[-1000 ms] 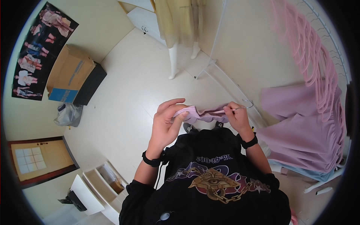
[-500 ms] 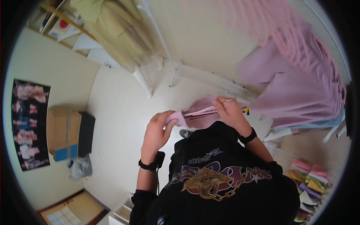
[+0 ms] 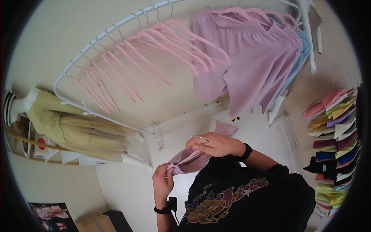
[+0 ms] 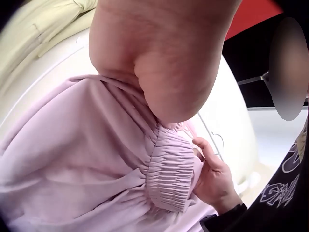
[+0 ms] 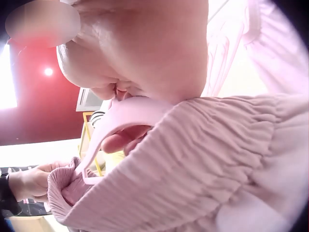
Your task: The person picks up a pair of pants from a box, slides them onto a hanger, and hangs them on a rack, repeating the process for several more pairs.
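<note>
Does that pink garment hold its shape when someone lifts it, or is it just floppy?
Likely floppy: the pink garment hangs in soft, loose folds. Its waistband is tightly gathered, so it would probably stretch when pulled and bunch up again when let go. The hanger inside keeps a clean curve, so that part should stay fairly stiff.

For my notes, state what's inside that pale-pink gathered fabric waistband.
Part of a smooth pink hanger shows inside the waistband; anything deeper is covered from view.
</note>
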Motion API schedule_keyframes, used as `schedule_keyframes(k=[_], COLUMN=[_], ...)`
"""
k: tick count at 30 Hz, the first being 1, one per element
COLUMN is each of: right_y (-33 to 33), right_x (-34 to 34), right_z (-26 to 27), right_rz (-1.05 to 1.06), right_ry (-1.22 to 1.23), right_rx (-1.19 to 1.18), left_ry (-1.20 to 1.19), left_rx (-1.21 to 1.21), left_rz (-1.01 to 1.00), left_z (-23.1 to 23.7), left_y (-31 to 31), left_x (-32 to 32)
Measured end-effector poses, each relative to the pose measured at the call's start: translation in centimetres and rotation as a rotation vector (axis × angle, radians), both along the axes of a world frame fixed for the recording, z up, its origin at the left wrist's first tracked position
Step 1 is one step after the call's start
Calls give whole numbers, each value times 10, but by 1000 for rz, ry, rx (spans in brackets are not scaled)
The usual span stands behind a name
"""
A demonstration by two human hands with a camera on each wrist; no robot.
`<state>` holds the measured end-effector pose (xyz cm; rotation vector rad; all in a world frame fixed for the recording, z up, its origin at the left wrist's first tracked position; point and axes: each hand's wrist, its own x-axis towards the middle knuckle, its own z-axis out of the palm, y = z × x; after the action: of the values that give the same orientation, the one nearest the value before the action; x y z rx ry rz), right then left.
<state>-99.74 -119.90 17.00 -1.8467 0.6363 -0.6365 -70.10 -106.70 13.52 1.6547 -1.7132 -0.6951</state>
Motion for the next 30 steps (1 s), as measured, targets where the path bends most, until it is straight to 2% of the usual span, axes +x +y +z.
schedule_keyframes(k=[2,4,6,7,9,10,12,13,15,16,18,19,21,22,24,25,27,28,30], right_y=[-1,-5,-7,-3,6,9,14,15,22,25,28,30,38,43,55,58,58,55,44], right_x=[-16,-34,-62,-81,-118,-123,-128,-132,-141,-148,-165,-176,-203,-217,-241,-247,-259,-264,-276], right_z=[8,6,8,0,-20,-24,-31,-32,-32,-26,-5,6,28,35,50,63,87,91,99], right_rz=[7,-41,-357,-366,-235,-240,-164,-161,-296,-295,-455,-464,-636,-645,-899,-906,-1090,-1095,-1181], right_ry=[111,74,-10,-13,297,290,512,506,310,308,227,226,303,306,364,366,517,516,522], right_rx=[-144,-229,-600,-606,-273,-278,42,46,-49,-39,-48,-50,-96,-103,-114,-117,-262,-267,-485], left_ry=[14,-16,-24,5,78,71,120,113,110,107,208,207,-142,-137,71,98,105,92,113], left_rx=[8,-64,-86,-74,-38,-43,-76,-72,41,51,32,30,-220,-228,-3,90,208,285,389], left_rz=[-27,-63,-80,-65,-42,-45,-91,-89,-121,-120,-142,-151,-206,-213,-259,-290,-344,-360,-370], left_z=[0,-4,1,-1,-7,-6,-2,0,6,10,17,18,17,13,-4,-10,-30,-35,-43], left_y=[-9,-19,-28,-31,-36,-41,-51,-57,-70,-77,-92,-98,-109,-111,-104,-100,-88,-81,-69], left_x=[-4,-4,-7,-6,-2,-3,-4,-5,-8,-16,-37,-42,-50,-52,-48,-46,-42,-43,-46])
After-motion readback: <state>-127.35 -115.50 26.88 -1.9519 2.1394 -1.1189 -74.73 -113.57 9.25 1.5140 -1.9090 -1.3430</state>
